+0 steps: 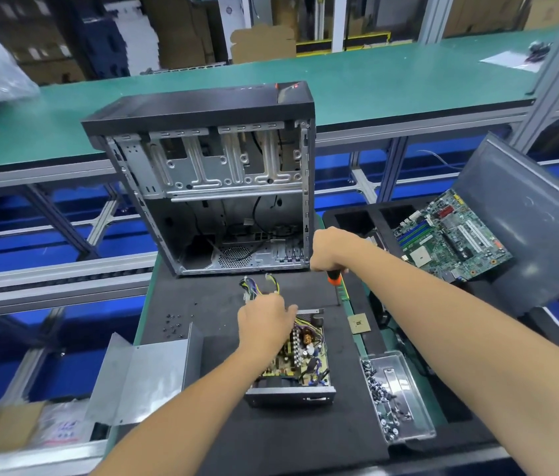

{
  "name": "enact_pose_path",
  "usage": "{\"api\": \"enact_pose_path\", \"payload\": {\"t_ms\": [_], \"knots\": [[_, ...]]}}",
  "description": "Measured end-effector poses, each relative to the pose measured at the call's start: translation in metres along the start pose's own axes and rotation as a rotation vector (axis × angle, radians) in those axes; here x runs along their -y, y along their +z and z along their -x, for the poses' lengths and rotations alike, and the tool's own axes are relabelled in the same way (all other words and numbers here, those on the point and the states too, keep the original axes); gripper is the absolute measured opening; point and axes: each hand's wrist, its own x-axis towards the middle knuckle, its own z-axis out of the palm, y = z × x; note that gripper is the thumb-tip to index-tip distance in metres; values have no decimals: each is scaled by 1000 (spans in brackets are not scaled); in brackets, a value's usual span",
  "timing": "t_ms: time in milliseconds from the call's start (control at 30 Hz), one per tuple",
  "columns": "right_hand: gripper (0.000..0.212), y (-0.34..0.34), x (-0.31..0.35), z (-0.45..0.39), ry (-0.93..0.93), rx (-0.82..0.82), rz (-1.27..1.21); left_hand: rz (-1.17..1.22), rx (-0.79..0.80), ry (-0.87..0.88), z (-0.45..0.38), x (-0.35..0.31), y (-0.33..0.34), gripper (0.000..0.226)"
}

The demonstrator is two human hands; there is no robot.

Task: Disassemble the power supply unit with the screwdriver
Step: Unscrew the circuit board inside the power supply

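2 hands are at work around the power supply unit (293,362), which sits open-topped on the dark mat (271,438) near me, its circuit board exposed. I see my left hand (264,324) curled over the unit's far end, seemingly gripping the cable bundle (257,286), though the fingers are hidden. My right hand (329,249) grips the screwdriver (335,278), held beyond the unit, tip down. Left of the unit lies its removed cover (144,372); the computer case (216,180) stands farther off. I judge the board's screws come next, so the tip must come back over the board.
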Motion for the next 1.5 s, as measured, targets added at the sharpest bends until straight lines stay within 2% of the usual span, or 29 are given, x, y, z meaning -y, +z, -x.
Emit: {"api": "enact_pose_path", "payload": {"t_ms": [67,133,200,233,300,333,400,467,600,667,800,867,1067,1167,1300,1500], "knots": [[18,1,-2,0,12,2,-17,-99,3,184,1,-1,-4,37],[18,2,-4,1,28,0,-36,-161,-49,454,2,0,-7,24],[19,3,-6,2,42,7,-45,-151,-49,618,-3,1,-6,27],[19,4,-8,3,49,10,-54,-85,-6,632,-8,1,-7,24],[19,5,-9,4,59,7,-85,18,64,549,-19,-2,-7,14],[19,5,-9,4,62,5,-92,39,115,500,-24,-5,-7,20],[20,5,-9,5,65,8,-89,-107,188,524,-30,-11,-6,33],[20,5,-8,5,67,1,-89,-217,248,564,-31,-13,-4,33],[21,5,-9,4,67,-6,-91,-275,315,546,-36,-1,0,41],[22,6,-10,4,68,-16,-98,-226,291,599,-35,2,0,41],[25,7,-10,4,68,-24,-94,-187,140,828,-28,17,2,28],[24,7,-9,4,66,-27,-85,-188,111,884,-27,27,4,31],[18,6,3,1,40,-29,-35,-253,237,911,-30,27,-1,43],[18,6,9,-1,19,-21,-5,-220,283,871,-28,24,-2,36],[20,5,14,-2,-2,-11,17,-212,268,873,-27,20,-1,26],[10,11,17,-5,5,-51,36,-218,260,902,-29,17,-3,22]]}}
